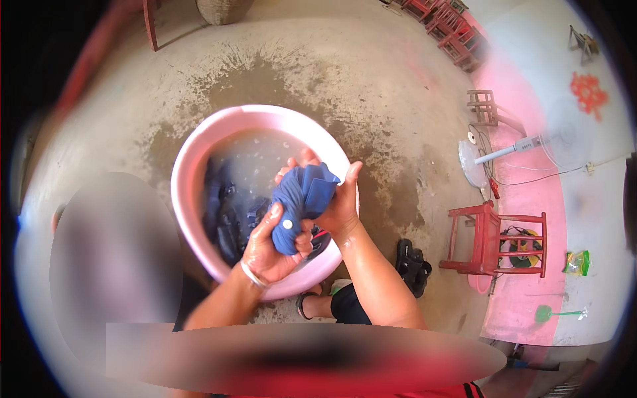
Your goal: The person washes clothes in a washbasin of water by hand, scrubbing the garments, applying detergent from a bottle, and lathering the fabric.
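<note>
A bunched blue garment (309, 191) with a pale button is held above a pink plastic basin (191, 219). My left hand (268, 248), with a bangle at the wrist, grips its lower end. At the upper end, my right hand (341, 204) cradles the cloth, fingers behind it and thumb raised apart. Both hands look wet. Cloudy water (254, 149) with a few bubbles fills the basin. Dark clothes (226, 214) lie soaking along its left side and bottom. Part of the basin's right side is hidden by my right hand and the cloth.
Wet patches mark the concrete floor (249, 82) around the basin. Black slippers (413, 268) lie at the right, near a red wooden chair (477, 239). A standing fan (507, 151) with loose cords stands by the pink-and-white wall. A woven basket (224, 10) is at the far side.
</note>
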Action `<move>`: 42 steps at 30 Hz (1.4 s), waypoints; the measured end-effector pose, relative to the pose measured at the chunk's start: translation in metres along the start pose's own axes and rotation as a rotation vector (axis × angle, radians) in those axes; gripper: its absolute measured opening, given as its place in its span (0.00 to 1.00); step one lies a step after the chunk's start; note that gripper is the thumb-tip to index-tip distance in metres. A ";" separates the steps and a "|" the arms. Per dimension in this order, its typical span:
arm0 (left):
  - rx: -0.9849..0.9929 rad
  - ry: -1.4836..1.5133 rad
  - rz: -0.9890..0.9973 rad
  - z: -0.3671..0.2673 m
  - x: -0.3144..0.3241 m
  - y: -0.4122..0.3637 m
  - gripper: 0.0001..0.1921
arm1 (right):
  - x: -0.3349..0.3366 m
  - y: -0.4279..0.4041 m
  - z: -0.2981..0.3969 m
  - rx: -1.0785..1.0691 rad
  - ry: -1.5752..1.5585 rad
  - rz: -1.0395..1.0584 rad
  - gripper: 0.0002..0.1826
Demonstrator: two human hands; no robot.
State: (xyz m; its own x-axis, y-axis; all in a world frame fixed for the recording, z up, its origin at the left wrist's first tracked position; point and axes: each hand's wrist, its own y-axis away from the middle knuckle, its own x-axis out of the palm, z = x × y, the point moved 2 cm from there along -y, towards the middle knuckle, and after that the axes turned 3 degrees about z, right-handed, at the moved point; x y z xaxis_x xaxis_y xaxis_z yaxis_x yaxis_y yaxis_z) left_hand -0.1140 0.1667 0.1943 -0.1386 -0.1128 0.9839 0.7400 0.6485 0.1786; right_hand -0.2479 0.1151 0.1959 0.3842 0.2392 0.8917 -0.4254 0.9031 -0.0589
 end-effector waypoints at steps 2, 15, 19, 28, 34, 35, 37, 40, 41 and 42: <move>0.010 0.054 0.039 -0.006 0.003 0.001 0.35 | 0.004 0.004 0.003 -0.071 0.115 -0.141 0.51; 0.143 -1.464 -0.113 -0.001 -0.015 -0.009 0.15 | -0.002 0.008 0.001 0.092 0.902 -0.356 0.14; 0.288 -2.065 0.055 0.020 -0.105 -0.023 0.15 | -0.021 0.011 -0.039 -0.047 1.889 -0.344 0.10; 0.049 -1.861 -0.256 0.002 -0.059 -0.007 0.23 | -0.019 0.026 -0.017 0.167 1.189 -0.537 0.16; -0.099 -1.159 -0.351 -0.009 -0.019 -0.002 0.47 | -0.004 0.025 0.004 -0.118 1.304 -0.480 0.13; -0.095 -1.168 -0.350 -0.012 -0.019 -0.001 0.47 | -0.001 0.025 0.008 -0.128 1.302 -0.476 0.13; -0.246 -0.500 -0.119 -0.011 -0.022 0.002 0.48 | 0.004 0.023 0.015 -0.220 1.220 -0.485 0.15; -0.145 -0.220 -0.209 -0.013 -0.023 -0.008 0.44 | 0.012 0.023 0.003 -0.238 1.261 -0.421 0.14; -0.059 -0.103 -0.298 -0.017 -0.023 -0.012 0.41 | 0.015 0.023 -0.005 -0.282 1.303 -0.364 0.13; 0.067 -0.108 -0.245 -0.018 -0.016 -0.015 0.33 | 0.017 0.023 -0.013 -0.335 1.270 -0.334 0.11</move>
State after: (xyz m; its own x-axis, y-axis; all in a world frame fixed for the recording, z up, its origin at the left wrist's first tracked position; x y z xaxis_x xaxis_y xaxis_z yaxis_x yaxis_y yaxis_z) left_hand -0.1110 0.1450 0.1764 -0.3800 -0.1936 0.9045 0.6315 0.6603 0.4066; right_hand -0.2399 0.1449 0.2041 0.9914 -0.0092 -0.1307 -0.0160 0.9815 -0.1907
